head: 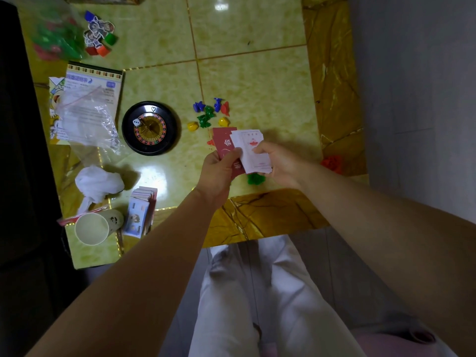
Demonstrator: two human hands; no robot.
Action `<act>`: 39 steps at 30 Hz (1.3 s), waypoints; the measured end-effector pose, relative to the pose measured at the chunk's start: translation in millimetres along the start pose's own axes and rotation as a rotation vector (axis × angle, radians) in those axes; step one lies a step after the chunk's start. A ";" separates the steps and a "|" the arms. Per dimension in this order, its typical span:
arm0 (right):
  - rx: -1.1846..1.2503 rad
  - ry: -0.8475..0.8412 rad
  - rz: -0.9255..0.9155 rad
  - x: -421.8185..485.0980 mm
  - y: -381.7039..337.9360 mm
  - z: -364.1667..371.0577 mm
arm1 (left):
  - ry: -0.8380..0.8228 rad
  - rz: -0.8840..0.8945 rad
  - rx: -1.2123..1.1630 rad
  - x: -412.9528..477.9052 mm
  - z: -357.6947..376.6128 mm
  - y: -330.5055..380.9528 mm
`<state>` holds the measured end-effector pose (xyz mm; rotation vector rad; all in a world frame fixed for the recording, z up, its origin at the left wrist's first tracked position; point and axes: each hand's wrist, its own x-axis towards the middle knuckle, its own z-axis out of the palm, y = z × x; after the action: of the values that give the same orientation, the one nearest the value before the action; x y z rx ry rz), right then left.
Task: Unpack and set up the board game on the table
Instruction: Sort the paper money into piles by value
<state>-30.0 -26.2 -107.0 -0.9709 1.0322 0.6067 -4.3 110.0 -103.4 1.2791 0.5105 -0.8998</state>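
Together, left hand (215,173) holds red cards (224,142), right hand (282,164) white cards (253,153), print blurred

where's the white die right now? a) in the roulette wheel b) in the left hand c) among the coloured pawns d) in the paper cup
a: the white die sits inside the roulette wheel, left of its hub. The left hand grips red cards and the right hand grips white cards.
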 end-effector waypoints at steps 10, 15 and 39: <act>0.265 -0.070 0.050 -2.9 -6.9 -13.1 | -0.097 -0.044 -0.157 2.5 12.4 2.7; 0.272 0.005 0.013 0.8 -8.1 -21.3 | 0.143 0.067 0.044 7.7 16.8 6.9; 0.272 0.017 -0.003 1.1 -19.5 -37.4 | 0.077 0.161 0.304 9.3 38.7 17.0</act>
<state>-29.9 -68.4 -107.5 -0.7397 1.0956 0.4422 9.1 70.8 -90.9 1.6122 0.3319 -0.8150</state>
